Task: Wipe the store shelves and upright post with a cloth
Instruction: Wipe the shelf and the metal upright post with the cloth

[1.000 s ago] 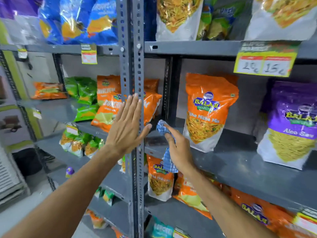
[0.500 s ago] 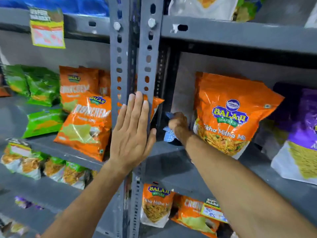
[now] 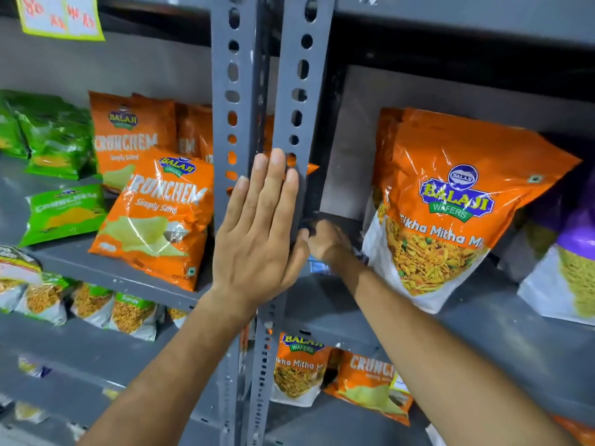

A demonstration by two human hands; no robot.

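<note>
— Where was the cloth (image 3: 317, 267) at that moment?

— Mostly hidden. Only a small blue-and-white scrap showed, just below the right hand (image 3: 326, 239), against the inside of the wrist. The rest lay under the curled hand, so the fingers seemed closed around it, pressing it into the back corner of the grey shelf (image 3: 483, 323).

— And that corner sat where?

— Right behind the upright post (image 3: 297, 91), in the dark gap between the post and the big orange Tikha Mitha bag (image 3: 450, 204). The hand was beside the bag's lower left edge; whether it touched I could not tell.

— What about the other hand?

— The left hand (image 3: 260, 226) lay flat against the front of the paired slotted posts, fingers straight and close together, holding nothing. Its thumb edge sat just beside the right hand's knuckles.

— So the cloth was away from the left hand?

— Just beside its thumb edge, but behind the post while the palm rested on the front. To the left stood orange Crunchem packets (image 3: 161, 214) on the neighbouring shelf (image 3: 96, 268).
</note>
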